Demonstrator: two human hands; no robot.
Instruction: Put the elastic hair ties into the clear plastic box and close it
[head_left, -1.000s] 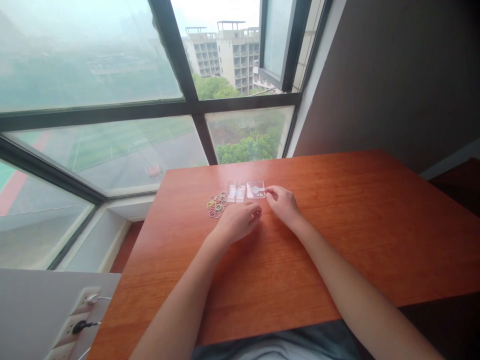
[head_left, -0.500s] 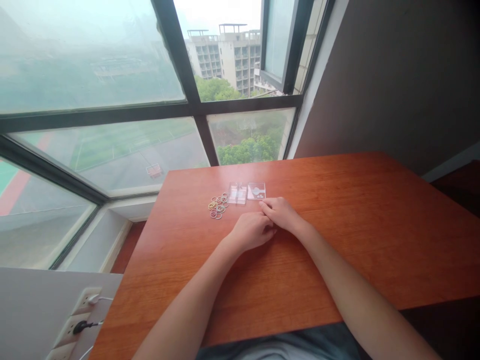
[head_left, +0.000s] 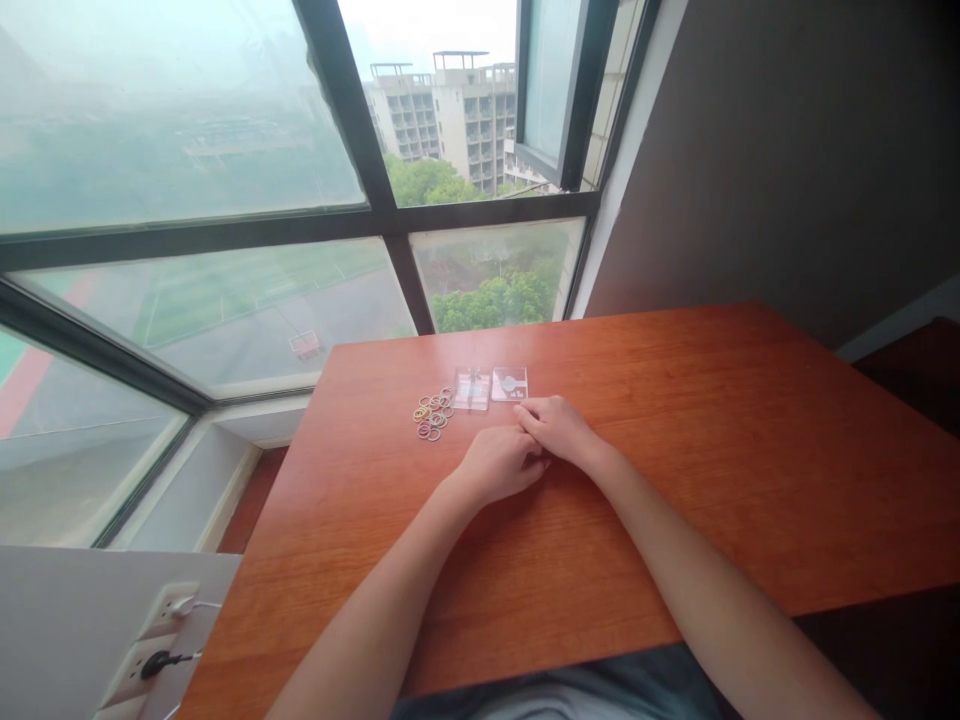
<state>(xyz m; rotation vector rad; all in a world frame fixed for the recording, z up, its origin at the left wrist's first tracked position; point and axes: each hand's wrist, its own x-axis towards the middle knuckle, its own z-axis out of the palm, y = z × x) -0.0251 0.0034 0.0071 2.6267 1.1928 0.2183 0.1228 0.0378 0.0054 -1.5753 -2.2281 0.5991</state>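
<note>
My left hand [head_left: 499,462] rests on the table with its fingers curled in; nothing shows in the gap by its thumb. From the right, my right hand [head_left: 559,428] lies partly over the fingers of the left, its own fingers stretched out and touching it. Just beyond the hands is a clear square plate [head_left: 510,384] with a round, greyish shape and small pale marks. Beside it on the left stands a clear plastic piece [head_left: 472,390] with thin upright parts. A loose cluster of small rings [head_left: 433,414], gold, silver and pinkish, lies farther left.
The reddish-brown wooden table [head_left: 720,430] reaches to a framed window [head_left: 390,215] at the back. A grey wall [head_left: 757,170] rises at the right. Down at the left, wall sockets [head_left: 142,665] hold plugs with cables, near the table's left edge.
The whole view has shifted slightly to the left. Both hands stay in the same place on the table, and the rings and clear pieces have not moved.
</note>
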